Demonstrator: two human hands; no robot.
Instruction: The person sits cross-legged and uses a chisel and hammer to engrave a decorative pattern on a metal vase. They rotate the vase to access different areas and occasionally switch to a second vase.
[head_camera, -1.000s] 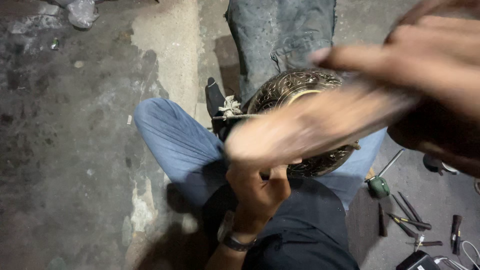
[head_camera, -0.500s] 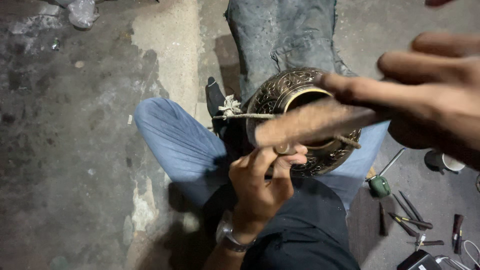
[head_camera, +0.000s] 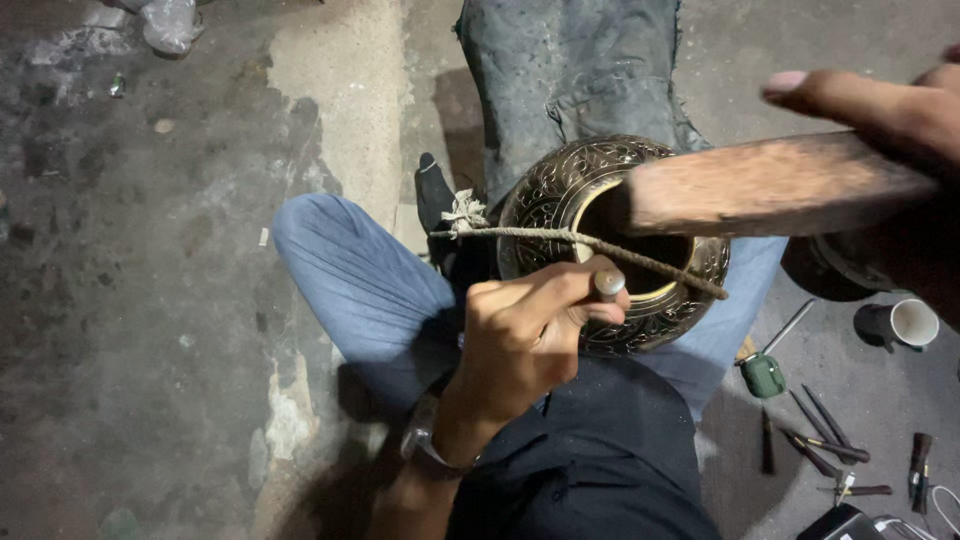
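The engraved brass pot (head_camera: 610, 240) rests in the person's lap, between the crossed legs in blue trousers (head_camera: 360, 285), its mouth facing up and a twisted cord (head_camera: 560, 238) stretched across the rim to a knot at its left side. The left hand (head_camera: 520, 335) is closed around a slim metal punch (head_camera: 607, 284), whose flat head pokes out above the fingers just at the pot's near rim; the tip is hidden. The right hand (head_camera: 880, 105) is wrapped around a wooden mallet (head_camera: 780, 185), raised over the pot's mouth.

The risks, as I judge them: the mallet head is broad and the punch head small, so a stroke off line could land on the left knuckles or glance onto the rim. The pot sits only on the legs, so it could roll under a blow. The cord could slip. Small tools (head_camera: 815, 440) and a cup (head_camera: 905, 322) lie on the floor (head_camera: 150, 300) nearby.
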